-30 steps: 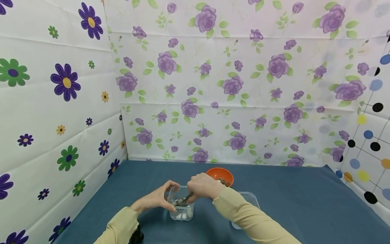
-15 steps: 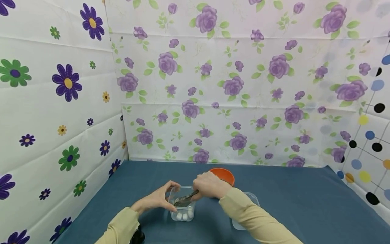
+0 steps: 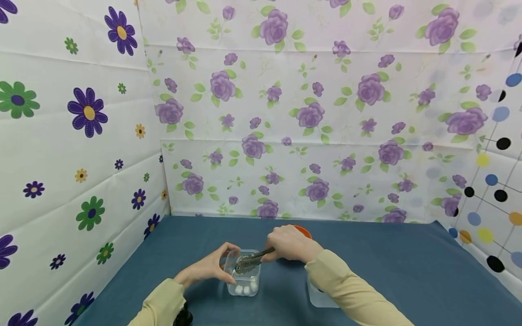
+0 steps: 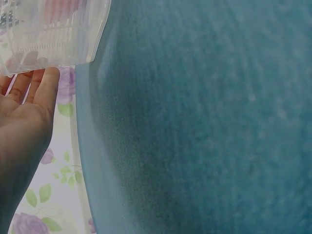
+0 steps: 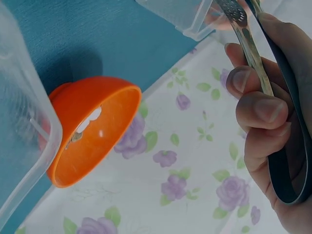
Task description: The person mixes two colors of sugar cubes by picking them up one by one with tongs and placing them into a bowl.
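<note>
A clear plastic container (image 3: 246,281) stands on the cloth, with several white pieces (image 3: 246,290) at its bottom. My left hand (image 3: 210,268) grips it from the left, the thumb at the near side and fingers at the far side. In the left wrist view, fingers touch the container's (image 4: 53,36) wall. My right hand (image 3: 291,244) holds metal tongs (image 3: 249,261) with perforated ends. These ends are at the container's mouth; whether they dip inside I cannot tell. In the right wrist view, the tongs (image 5: 252,53) show nothing between their arms, though the tips are cut off.
An orange bowl (image 5: 117,114) with white and brownish pieces (image 5: 87,122) stands behind my right hand, mostly hidden in the head view. Right of it, a second clear container (image 3: 320,296) lies partly under my right forearm. Patterned sheets (image 3: 261,113) rise behind the blue cloth (image 3: 387,267).
My right hand has moved to the right and slightly up, drawing the tongs up toward the container's mouth. The orange bowl has become more covered by this hand. The left hand keeps its grip.
</note>
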`<state>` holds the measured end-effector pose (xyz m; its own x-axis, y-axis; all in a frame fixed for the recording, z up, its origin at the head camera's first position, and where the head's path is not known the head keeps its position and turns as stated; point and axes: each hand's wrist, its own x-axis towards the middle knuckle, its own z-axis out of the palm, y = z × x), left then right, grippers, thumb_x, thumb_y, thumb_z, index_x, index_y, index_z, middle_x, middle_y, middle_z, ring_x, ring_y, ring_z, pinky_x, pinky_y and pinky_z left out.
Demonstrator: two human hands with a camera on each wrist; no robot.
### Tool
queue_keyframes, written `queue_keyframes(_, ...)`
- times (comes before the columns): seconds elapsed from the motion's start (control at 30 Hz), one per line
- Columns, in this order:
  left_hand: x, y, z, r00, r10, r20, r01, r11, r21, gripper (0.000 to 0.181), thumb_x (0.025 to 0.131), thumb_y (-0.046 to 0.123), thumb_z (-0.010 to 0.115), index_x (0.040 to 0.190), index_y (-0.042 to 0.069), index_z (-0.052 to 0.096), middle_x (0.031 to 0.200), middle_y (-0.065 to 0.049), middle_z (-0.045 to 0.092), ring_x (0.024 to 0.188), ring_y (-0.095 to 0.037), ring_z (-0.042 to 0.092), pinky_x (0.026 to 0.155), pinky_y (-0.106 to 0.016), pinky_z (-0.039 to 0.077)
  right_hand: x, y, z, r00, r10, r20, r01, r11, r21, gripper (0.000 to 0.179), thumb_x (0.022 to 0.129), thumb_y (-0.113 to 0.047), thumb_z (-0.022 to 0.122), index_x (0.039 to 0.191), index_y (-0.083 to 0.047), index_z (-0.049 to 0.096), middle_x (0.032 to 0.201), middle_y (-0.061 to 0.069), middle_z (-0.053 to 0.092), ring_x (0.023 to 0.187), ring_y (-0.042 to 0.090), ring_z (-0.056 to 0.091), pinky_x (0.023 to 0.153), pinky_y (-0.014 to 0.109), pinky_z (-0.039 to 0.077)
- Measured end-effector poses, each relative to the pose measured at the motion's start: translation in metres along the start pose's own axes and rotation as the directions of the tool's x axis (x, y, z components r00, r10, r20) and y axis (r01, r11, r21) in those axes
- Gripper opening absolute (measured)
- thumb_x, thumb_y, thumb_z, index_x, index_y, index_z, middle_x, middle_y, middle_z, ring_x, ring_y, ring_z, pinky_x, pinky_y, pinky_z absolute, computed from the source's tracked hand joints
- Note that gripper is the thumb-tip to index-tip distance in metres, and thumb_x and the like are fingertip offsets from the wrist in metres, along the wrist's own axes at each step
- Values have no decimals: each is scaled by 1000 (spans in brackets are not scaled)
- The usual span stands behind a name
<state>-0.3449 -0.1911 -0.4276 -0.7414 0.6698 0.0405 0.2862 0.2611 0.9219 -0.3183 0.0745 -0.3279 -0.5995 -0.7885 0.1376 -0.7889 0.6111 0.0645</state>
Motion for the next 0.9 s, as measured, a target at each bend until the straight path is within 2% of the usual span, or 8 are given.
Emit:
queue_keyframes(0.13, -1, -1, 1, 1000, -14, -13, 14, 1000, 2, 64, 79, 13, 72, 129, 5, 34, 128, -11, 35, 121, -33, 30, 87, -52, 35, -3, 2, 0, 1000, 8, -1, -8, 1000, 5, 27, 80, -42, 65, 62, -22, 67, 45, -13, 37, 39, 5, 32, 39, 20, 22)
queue_keyframes(0.47, -2, -1, 1, 1000, -15, -21, 15, 1000, -18, 63, 79, 14, 72, 129, 9, 35, 129, -12, 34, 122, -35, 28, 86, -54, 34, -4, 4, -1, 1000, 22, -14, -21, 1000, 15, 30, 81, -42, 65, 57, -23, 63, 42, -13, 31, 36, 3, 25, 37, 20, 18)
queue_keyframes(0.63, -1, 0, 1, 1000, -11, -15, 11, 1000, -20, 62, 79, 16, 72, 129, 9, 35, 128, -12, 34, 121, -35, 29, 86, -52, 35, -8, 7, -5, 1000, 20, -23, -20, 1000, 22, 28, 82, -42, 63, 63, -22, 67, 44, -14, 37, 37, 3, 32, 38, 20, 23)
queue_keyframes(0.8, 0, 0, 1, 1000, -3, -11, 3, 1000, -20, 62, 79, 15, 71, 128, 8, 35, 127, -11, 35, 121, -36, 29, 86, -53, 35, -14, 15, -7, 997, -9, -72, 12, 999, 42, 28, 83, -37, 64, 62, -19, 66, 48, -13, 44, 40, 3, 37, 40, 20, 27)
queue_keyframes(0.9, 0, 1, 1, 1000, 1, -1, -1, 1000, -23, 62, 79, 14, 71, 128, 7, 35, 127, -13, 35, 121, -36, 29, 86, -54, 34, -19, 20, -10, 995, 2, -95, 5, 997, 76, 22, 83, -36, 65, 72, -17, 70, 55, -12, 51, 44, 1, 43, 44, 19, 36)
